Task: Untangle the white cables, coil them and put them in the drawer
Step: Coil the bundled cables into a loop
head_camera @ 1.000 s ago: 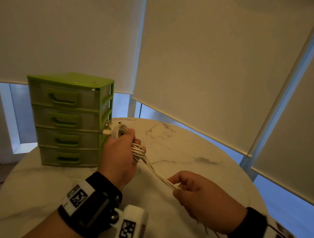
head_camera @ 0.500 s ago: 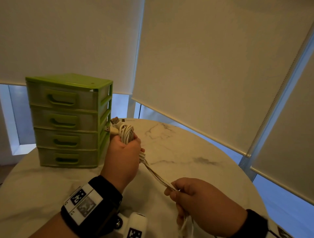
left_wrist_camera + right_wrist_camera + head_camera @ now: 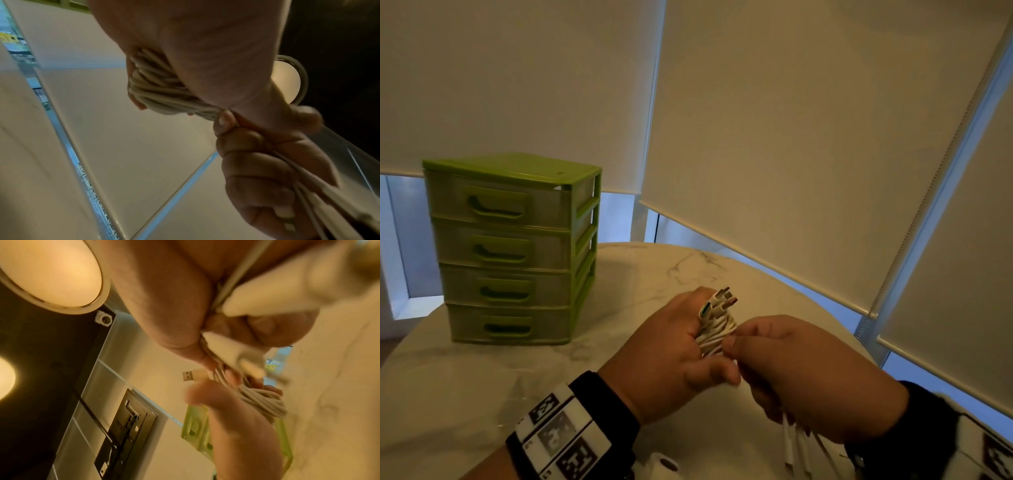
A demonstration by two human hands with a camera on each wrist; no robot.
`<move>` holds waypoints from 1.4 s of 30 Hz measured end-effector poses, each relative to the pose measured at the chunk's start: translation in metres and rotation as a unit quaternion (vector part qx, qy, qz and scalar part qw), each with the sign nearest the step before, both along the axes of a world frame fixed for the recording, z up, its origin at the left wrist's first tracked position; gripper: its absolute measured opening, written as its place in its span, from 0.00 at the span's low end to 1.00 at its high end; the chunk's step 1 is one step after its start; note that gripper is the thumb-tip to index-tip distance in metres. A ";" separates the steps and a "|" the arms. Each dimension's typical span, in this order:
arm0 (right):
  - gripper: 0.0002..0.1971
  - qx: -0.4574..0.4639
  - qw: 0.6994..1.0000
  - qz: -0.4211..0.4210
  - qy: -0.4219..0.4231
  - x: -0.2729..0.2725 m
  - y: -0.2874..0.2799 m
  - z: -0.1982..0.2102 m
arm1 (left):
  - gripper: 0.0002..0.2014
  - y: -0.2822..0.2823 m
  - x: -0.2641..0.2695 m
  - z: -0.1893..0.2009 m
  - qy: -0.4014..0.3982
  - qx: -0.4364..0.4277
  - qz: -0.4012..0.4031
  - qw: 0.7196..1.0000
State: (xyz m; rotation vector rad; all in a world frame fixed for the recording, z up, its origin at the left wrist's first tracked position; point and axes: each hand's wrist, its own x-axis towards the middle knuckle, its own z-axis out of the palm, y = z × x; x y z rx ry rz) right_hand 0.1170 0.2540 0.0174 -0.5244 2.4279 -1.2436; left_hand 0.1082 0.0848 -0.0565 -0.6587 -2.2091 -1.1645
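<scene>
A bundle of white cables is wound around my left hand, with several USB plugs sticking up from it. In the left wrist view the coil sits in the curled fingers. My right hand is pressed against the left one and grips the loose cable ends, which trail down under it. The right wrist view shows the coil and one USB plug. The green drawer unit stands at the back left, all its drawers shut.
The round marble table carries the drawer unit at its left. Window blinds hang close behind the table. The table's edge curves away on the right.
Both hands have moved right and toward me, away from the drawer unit. My right hand has closed the gap along the stretched cables and now touches the left hand.
</scene>
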 end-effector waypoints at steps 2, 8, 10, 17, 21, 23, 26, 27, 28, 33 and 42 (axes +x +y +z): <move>0.16 -0.043 0.999 -0.003 -0.032 -0.003 0.004 -0.003 | 0.28 0.001 0.002 0.000 -0.022 -0.037 0.017 0.999; 0.12 -0.038 0.999 0.017 -0.029 -0.007 0.012 -0.002 | 0.06 -0.003 -0.007 -0.013 -0.049 -0.084 0.124 0.988; 0.07 0.085 0.986 0.013 0.140 -0.007 0.015 0.003 | 0.06 -0.005 -0.006 -0.014 -0.092 -0.056 0.145 0.984; 0.06 0.049 0.923 -0.051 0.379 -0.033 0.006 -0.014 | 0.13 0.002 0.000 -0.006 -0.290 0.198 -0.043 0.935; 0.10 -0.001 0.929 -0.069 0.364 -0.038 -0.005 -0.035 | 0.23 0.000 0.001 -0.002 -0.311 0.389 -0.197 0.845; 0.12 -0.065 0.943 -0.080 0.317 -0.037 -0.012 -0.042 | 0.26 0.002 0.000 -0.003 -0.290 0.454 -0.228 0.811; 0.15 -0.149 0.946 -0.104 0.266 -0.036 -0.024 -0.051 | 0.20 0.006 -0.007 -0.010 -0.262 0.500 -0.203 0.800; 0.15 -0.149 0.945 -0.111 0.269 -0.036 -0.026 -0.053 | 0.19 0.008 -0.008 -0.011 -0.257 0.510 -0.195 0.797; 0.15 -0.143 0.946 -0.109 0.268 -0.036 -0.029 -0.057 | 0.19 0.009 -0.010 -0.012 -0.258 0.517 -0.197 0.792; 0.14 -0.186 0.968 -0.032 0.165 -0.029 -0.032 -0.063 | 0.26 0.003 -0.009 -0.010 -0.259 0.518 -0.208 0.788; 0.12 -0.303 0.946 -0.093 0.072 -0.051 -0.037 -0.064 | 0.23 0.002 -0.011 -0.012 -0.218 0.507 -0.165 0.817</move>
